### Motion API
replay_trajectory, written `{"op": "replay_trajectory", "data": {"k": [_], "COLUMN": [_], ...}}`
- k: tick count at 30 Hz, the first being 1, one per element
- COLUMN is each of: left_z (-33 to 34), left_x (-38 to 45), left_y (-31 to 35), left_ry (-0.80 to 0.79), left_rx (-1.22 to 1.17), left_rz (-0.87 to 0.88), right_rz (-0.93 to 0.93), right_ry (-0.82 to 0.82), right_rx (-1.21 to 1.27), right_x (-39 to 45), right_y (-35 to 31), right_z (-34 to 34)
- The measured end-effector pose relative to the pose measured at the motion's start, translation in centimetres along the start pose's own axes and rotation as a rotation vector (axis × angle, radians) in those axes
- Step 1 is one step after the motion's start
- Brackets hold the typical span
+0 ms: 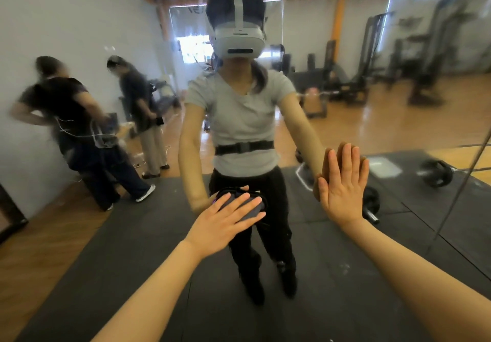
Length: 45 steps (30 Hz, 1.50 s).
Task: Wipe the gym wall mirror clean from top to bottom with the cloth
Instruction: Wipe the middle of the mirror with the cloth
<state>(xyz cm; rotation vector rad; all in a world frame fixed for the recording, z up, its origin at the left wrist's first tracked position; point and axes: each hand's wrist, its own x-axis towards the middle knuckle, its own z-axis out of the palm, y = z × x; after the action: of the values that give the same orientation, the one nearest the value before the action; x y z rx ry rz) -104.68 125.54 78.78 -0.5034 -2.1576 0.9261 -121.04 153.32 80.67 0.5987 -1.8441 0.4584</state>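
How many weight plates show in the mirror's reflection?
2. One weight plate lies on the dark mat at far right; another lies just right of the right hand, partly hidden behind it. Others may be hidden.

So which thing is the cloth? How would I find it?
Start at the big wall mirror that fills the view, then look low and near the middle. The left hand presses flat against the glass there, and the cloth is the dark, bunched wad under its fingers. The right hand beside it is bare on the glass.
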Motion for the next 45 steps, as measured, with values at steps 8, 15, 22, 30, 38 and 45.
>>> {"op": "replay_trajectory", "data": {"k": [8, 15, 22, 30, 38, 45], "left_z": [-2.9, -5.6, -3.9, 0.3, -0.8, -5.0], "left_x": [5.2, 7.4, 4.1, -3.2, -1.6, 4.3], "left_y": [-7.2, -12.8, -9.7, -2.1, -4.2, -12.6], "left_ry": [0.31, 0.34, 0.31, 0.112, 0.159, 0.299], "left_rx": [0.052, 0.045, 0.021, 0.019, 0.012, 0.032], "left_rz": [-0.253, -0.294, -0.294, -0.207, -0.316, -0.463], "right_rz": [-0.139, -0.281, -0.232, -0.24, -0.251, -0.254], "right_ry": [-0.025, -0.071, -0.072, 0.008, 0.02, 0.037], "right_rx": [0.226, 0.219, 0.066, 0.018, -0.007, 0.008], "right_x": [0.1, 1.2, 0.2, 0.1, 0.0, 0.0], "right_y": [-3.3, -8.6, -10.2, -10.2, -10.0, -10.1], "right_z": [-2.7, -2.0, 1.1, 2.3, 2.6, 2.7]}}
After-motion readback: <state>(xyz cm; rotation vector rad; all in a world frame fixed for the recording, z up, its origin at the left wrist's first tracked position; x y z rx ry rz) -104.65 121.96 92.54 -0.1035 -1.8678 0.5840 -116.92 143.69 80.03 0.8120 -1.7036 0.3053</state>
